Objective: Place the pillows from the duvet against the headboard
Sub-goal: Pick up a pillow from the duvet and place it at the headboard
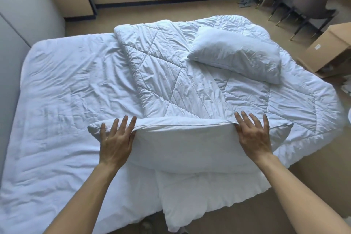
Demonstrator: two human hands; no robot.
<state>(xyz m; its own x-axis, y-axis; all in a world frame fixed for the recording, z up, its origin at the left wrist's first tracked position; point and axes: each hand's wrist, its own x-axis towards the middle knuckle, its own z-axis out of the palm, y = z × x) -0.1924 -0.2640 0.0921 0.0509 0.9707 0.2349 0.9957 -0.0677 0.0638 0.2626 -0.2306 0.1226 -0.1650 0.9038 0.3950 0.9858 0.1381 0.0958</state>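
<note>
We are at the pick-up of the first pillow. The near plump white rectangular pillow [182,148] lies across the quilted white duvet [161,74] at the bed's near edge, and we have a hand on each end of it. The second white pillow [237,53] sits farther off on the duvet, toward the far right corner, untouched.

Our left hand [115,138] lies on the pillow's left end with fingers spread and pointing away from us; the thumb is tucked down at the pillow's side, so the hand looks wrapped over the seam edge rather than closed tight. Our right hand [254,135] mirrors it on the right end — fingers fanned wide over the top edge, palm pressed to the fabric. Both forearms reach forward and slightly inward from below, wrists level.

We judge the grip is only being set: the pillow rests on the bedding and does not look lifted. The next move calls for closing both hands on the ends, raising the pillow clear of the duvet folds, and carrying it to the grey padded headboard [11,62] — which stands along the left of the bed — to set it against that panel.
</note>
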